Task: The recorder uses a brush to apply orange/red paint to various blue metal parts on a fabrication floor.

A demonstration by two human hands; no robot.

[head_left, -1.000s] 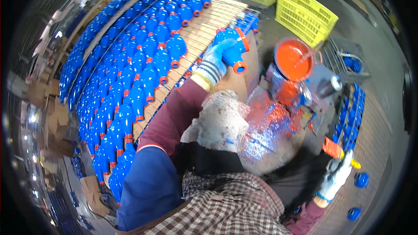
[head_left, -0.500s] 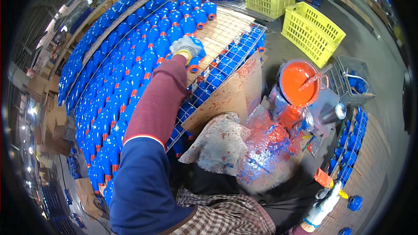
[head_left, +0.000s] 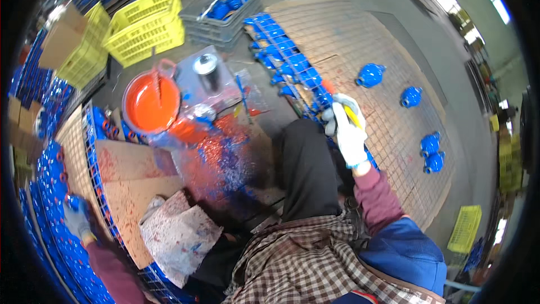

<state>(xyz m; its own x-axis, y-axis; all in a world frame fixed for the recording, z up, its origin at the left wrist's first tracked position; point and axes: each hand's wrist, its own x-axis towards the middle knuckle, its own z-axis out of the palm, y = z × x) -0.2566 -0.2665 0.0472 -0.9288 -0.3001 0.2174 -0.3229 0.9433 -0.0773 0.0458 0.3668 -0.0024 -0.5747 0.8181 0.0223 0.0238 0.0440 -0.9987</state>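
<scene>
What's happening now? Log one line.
left hand: at blue fitting, grip unclear | right hand: holding yellow-handled brush | pale cloth: paint-spotted

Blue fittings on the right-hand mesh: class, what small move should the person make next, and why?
Probably bring the left hand across to one of these blue fittings: four lie atop the mesh showing no orange, and the right hand holds the paintbrush.
</scene>
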